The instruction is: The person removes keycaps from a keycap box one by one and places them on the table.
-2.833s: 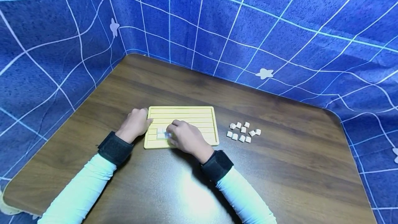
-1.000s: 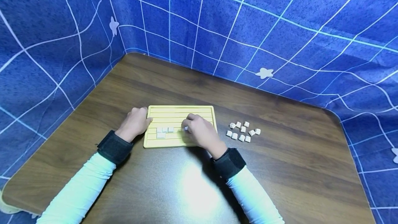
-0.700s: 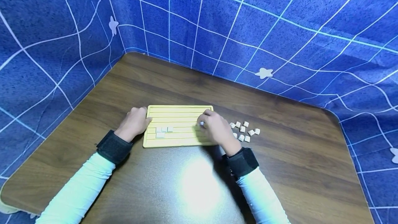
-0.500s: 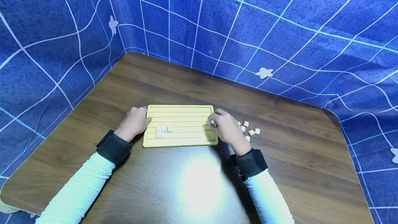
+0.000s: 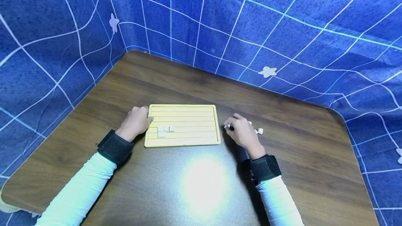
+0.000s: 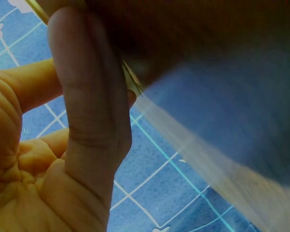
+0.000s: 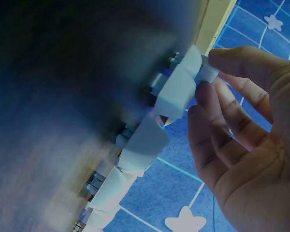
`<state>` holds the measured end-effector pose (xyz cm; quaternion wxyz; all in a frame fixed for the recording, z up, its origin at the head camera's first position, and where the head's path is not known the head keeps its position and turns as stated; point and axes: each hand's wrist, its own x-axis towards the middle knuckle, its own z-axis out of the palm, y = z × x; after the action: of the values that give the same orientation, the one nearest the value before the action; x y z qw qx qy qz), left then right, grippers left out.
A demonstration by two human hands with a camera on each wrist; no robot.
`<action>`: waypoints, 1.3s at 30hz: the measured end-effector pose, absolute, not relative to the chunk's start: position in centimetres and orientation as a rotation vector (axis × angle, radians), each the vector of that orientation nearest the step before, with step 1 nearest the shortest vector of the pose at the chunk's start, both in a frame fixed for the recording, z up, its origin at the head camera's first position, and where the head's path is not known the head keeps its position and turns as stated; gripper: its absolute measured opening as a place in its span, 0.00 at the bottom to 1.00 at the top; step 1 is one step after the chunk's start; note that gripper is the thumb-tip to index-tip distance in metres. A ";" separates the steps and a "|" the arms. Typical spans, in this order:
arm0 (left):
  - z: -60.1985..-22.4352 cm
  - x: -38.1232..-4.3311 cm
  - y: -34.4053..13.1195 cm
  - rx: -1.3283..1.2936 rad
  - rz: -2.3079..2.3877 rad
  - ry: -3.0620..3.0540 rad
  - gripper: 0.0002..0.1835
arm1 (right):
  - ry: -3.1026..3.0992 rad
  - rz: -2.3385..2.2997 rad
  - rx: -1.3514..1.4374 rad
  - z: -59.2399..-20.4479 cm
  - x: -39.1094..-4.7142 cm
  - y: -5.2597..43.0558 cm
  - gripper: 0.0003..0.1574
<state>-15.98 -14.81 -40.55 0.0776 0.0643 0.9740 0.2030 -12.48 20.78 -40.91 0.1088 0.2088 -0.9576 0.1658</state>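
Observation:
A yellow ridged tray [image 5: 185,143] lies on the wooden table, with several white keycaps [image 5: 165,128] in two of its lower rows at the left. My left hand [image 5: 134,123] grips the tray's left edge, thumb over the rim; in the left wrist view, its fingers [image 6: 89,92] hide most of the tray. Just right of the tray, my right hand [image 5: 243,132] pinches a small white keycap [image 7: 208,73] between thumb and fingertips. In the right wrist view, a line of loose white keycaps [image 7: 144,145] with dark undersides stands close beside those fingertips.
Beyond the right hand, a loose keycap [image 5: 259,131] shows on the wooden table [image 5: 301,156]; others are hidden behind the hand. A blue curtain [image 5: 226,20] with white lines and stars hangs along the table's back and left edges.
My right hand has moved right, from over the tray to the loose keycaps, with a small white keycap at its fingertips. The left hand stays on the tray's left edge.

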 end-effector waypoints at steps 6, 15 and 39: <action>-40.6 -16.0 -14.8 0.180 0.599 2.911 0.16 | -2.800 0.476 0.603 -41.1 -12.6 21.0 0.08; -40.6 -16.1 -14.7 0.148 0.583 2.900 0.17 | -2.888 0.462 0.583 -40.9 -12.7 20.9 0.09; -40.7 -16.2 -14.8 0.174 0.605 2.919 0.17 | -2.857 0.447 0.592 -40.3 -12.7 19.6 0.09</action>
<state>-16.20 -14.84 -40.70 0.0779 0.0582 0.9746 0.2019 -12.74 19.55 -40.30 0.0949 0.1996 -0.9635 0.1507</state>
